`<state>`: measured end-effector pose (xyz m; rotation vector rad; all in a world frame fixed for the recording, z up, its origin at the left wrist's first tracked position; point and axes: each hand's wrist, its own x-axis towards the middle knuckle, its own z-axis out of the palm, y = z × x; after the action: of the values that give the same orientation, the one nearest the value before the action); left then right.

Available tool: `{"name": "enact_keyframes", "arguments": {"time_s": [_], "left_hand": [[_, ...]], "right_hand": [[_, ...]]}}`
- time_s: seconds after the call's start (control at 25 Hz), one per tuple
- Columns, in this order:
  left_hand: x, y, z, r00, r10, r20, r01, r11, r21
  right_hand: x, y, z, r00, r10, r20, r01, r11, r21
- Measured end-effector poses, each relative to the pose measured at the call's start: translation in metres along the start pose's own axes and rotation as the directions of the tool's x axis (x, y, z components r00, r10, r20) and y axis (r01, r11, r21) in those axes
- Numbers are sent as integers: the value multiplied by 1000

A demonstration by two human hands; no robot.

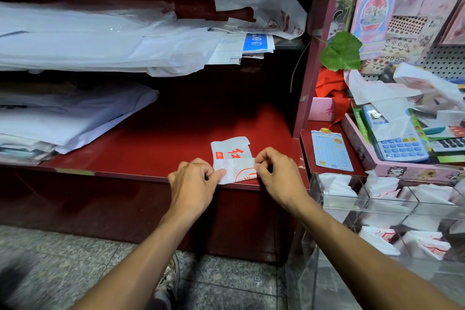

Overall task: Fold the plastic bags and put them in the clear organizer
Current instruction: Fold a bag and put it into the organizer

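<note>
A white plastic bag [232, 158] with red print lies partly folded on the red shelf [161, 143], near its front edge. My left hand [193, 181] pinches the bag's lower left corner between thumb and fingers. My right hand [278, 173] pinches its right edge, fingers curled. At the lower right stands the clear organizer [377, 205], with several folded white bags in its compartments. Another loose white bag [266, 11] with red print lies on the upper shelf.
Stacks of white plastic and paper [75, 38] fill the shelves at the left. At the right, a pink tray [372, 158] holds a calculator [397, 136] and crumpled bags. A green leaf [341, 51] hangs by the red post. Grey tiled floor lies below.
</note>
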<state>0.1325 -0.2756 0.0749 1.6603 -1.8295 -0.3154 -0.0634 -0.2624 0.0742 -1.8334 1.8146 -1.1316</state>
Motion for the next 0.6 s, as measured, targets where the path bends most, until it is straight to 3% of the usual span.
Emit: {"name": "enact_keyframes", "arguments": {"time_s": [0.2,0.4,0.6], "left_hand": [[-2,7,3,998,14,-67,-11,999,32],[-2,-1,4,968,206,143,-214,976,48],[-1,-8,1,948,272,166,-281,959,31]], "right_hand": [[-2,-1,-1,999,-29,27,31,997,-67],[-3,1,-4,995,-97,20,97,994,-49],[-4,5,-10,944,-218,247,289,908,-304]]}}
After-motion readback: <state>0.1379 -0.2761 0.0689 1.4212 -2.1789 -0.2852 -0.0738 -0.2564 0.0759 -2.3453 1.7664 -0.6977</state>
